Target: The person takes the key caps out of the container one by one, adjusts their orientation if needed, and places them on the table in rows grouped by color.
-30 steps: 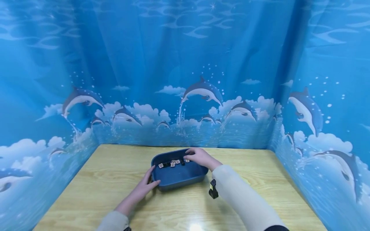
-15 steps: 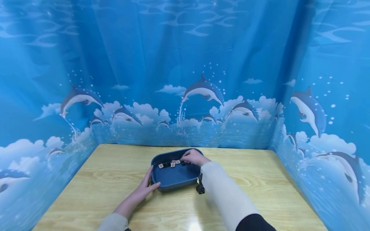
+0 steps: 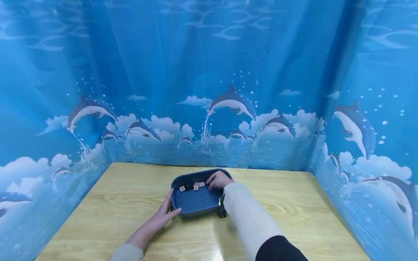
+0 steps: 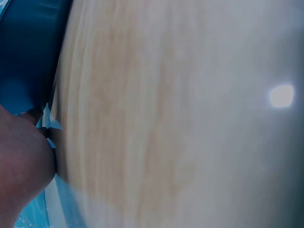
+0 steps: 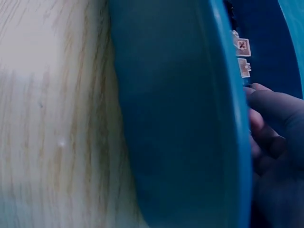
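Note:
A dark blue plastic tray [image 3: 197, 204] stands on the table, turned slightly. My left hand [image 3: 159, 216] lies against its left end, fingers fairly straight along the outside and thumb at the front corner. In the left wrist view that hand [image 4: 23, 161] is at the tray's wall [image 4: 28, 52]. My right hand [image 3: 218, 179] reaches inside, fingers bent, fingertips at a small black block [image 3: 207, 186] mostly hidden by them. Left of it are several small square pieces, cream with a reddish mark, one a cream tile [image 3: 182, 189] at the far left, another marked tile [image 5: 242, 46] near the fingers.
The light wood table [image 3: 130, 195] extends around the tray. Behind and at both sides hangs a blue curtain [image 3: 163, 90] printed with dolphins. A black wrist device [image 3: 222, 208] hangs off the right sleeve beside the tray's front rim.
My right hand has moved a little left and down inside the tray, from a cream tile at the right to the black block; that tile is now hidden. My left hand stays put.

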A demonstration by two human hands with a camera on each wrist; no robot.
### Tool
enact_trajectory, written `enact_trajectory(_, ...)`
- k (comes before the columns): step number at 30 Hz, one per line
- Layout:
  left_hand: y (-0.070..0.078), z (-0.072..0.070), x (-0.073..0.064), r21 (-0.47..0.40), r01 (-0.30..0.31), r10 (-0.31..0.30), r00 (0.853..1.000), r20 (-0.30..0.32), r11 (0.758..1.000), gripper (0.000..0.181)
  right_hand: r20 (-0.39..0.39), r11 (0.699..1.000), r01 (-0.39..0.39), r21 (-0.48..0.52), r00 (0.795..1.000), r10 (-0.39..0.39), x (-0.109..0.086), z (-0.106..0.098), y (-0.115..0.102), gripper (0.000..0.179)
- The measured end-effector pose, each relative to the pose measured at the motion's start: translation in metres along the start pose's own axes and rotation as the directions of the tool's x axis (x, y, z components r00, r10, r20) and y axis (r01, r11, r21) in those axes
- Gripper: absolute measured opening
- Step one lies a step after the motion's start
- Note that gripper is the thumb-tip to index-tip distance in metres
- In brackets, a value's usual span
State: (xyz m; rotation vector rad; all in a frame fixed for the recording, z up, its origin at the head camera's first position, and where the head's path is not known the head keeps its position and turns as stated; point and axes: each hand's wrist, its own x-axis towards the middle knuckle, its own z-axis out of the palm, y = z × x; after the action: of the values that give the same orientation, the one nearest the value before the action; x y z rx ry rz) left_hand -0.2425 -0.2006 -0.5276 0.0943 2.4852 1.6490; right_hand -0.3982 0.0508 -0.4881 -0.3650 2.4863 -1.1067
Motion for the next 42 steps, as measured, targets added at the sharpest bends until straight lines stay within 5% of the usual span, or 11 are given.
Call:
enact_trajectory(10, -0.003, 0.001, 0.0, 0.01, -0.01, 0.01, 1.0, -0.005, 1.0, 0.088, -0.072, 0.986, 0.015, -0.164, 0.997, -0.027, 0.013, 0.005, 0.009, 0.013)
enact_trajectory(21, 0.005, 0.001, -0.002, 0.009, -0.006, 0.006, 1.0, -0.004, 1.0, 0.087, -0.036, 0.985, -0.007, -0.173, 0.999, 0.001, 0.009, -0.003, 0.004, 0.009)
enact_trajectory(32, 0.004, 0.001, -0.003, 0.027, 0.003, -0.003, 1.0, -0.01, 1.0, 0.087, 0.014, 0.992, 0.023, 0.124, 1.0, -0.025, 0.003, -0.005, 0.003, 0.014)
enact_trajectory(42, 0.002, 0.003, -0.002, 0.042, 0.011, -0.01, 1.0, -0.019, 0.999, 0.087, 0.074, 0.987, 0.111, 0.112, 0.99, -0.12, -0.025, -0.021, -0.015, 0.025)
